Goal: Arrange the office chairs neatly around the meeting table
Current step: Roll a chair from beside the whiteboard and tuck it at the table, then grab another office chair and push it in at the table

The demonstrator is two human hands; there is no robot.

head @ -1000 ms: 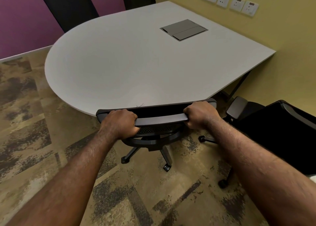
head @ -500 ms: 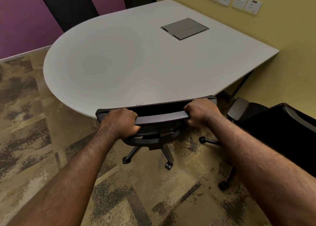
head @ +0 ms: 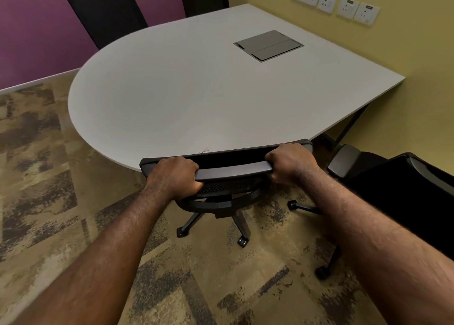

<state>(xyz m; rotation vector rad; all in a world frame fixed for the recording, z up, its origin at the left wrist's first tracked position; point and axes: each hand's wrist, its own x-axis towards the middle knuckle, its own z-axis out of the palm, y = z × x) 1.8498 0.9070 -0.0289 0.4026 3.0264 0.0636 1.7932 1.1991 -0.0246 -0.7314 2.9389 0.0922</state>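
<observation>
A black mesh office chair [head: 231, 172] stands with its seat tucked under the near edge of the white meeting table [head: 177, 98]. My left hand [head: 173, 177] grips the left end of its top rail, and my right hand [head: 291, 162] grips the right end. The chair's backrest top touches or nearly touches the table edge. Its wheeled base [head: 242, 228] shows below on the carpet. A second black office chair [head: 403, 192] stands close at the right, armrest towards the table. Two more black chairs [head: 105, 12] stand at the table's far side.
A grey cable hatch [head: 269, 44] is set into the tabletop. The table's right side meets a yellow wall with power sockets [head: 334, 3]. A purple wall runs behind the far chairs. Patterned carpet [head: 46, 189] stretches to the left and towards me.
The chair and both hands have hardly moved relative to the table; only the view has shifted slightly.
</observation>
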